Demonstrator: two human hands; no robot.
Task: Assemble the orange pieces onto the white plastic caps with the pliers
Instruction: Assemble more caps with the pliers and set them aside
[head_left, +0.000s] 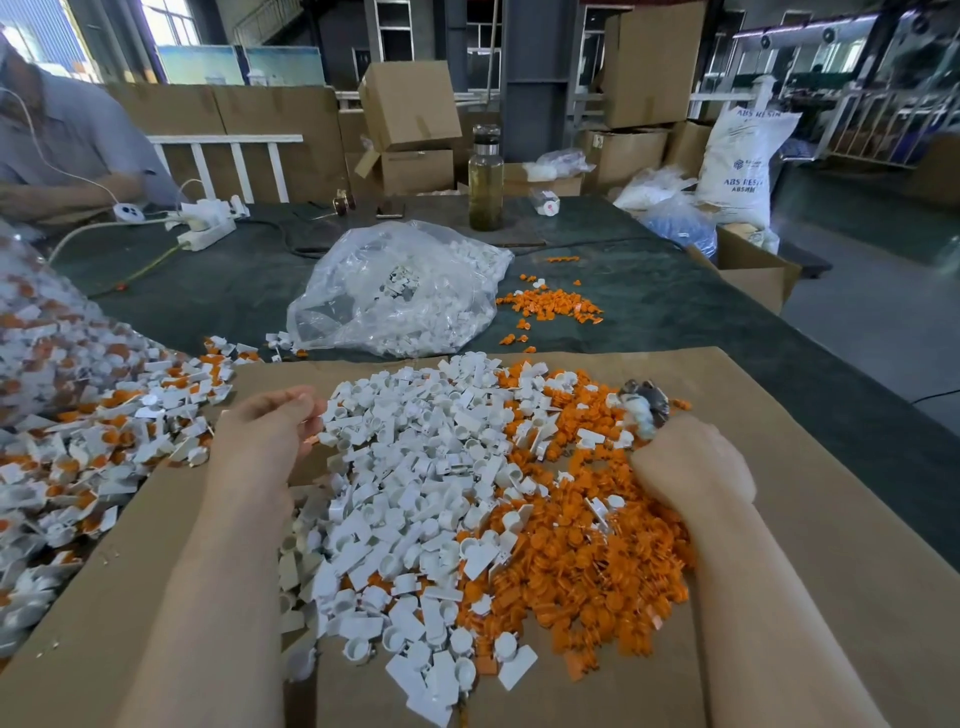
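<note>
A heap of white plastic caps (410, 499) lies on a cardboard sheet (810, 519), with a heap of orange pieces (587, 561) to its right. My left hand (265, 431) hovers at the left edge of the white heap, fingers curled; something small seems pinched at the fingertips, but I cannot make it out. My right hand (691, 462) grips the pliers (641, 405), whose grey jaws point away from me over the orange heap.
A pile of assembled white-and-orange parts (104, 441) lies at the left. Farther back are a clear bag of white caps (400, 291), loose orange pieces (550, 304), a bottle (485, 176) and a power strip (205, 228). Another person (62, 150) sits far left.
</note>
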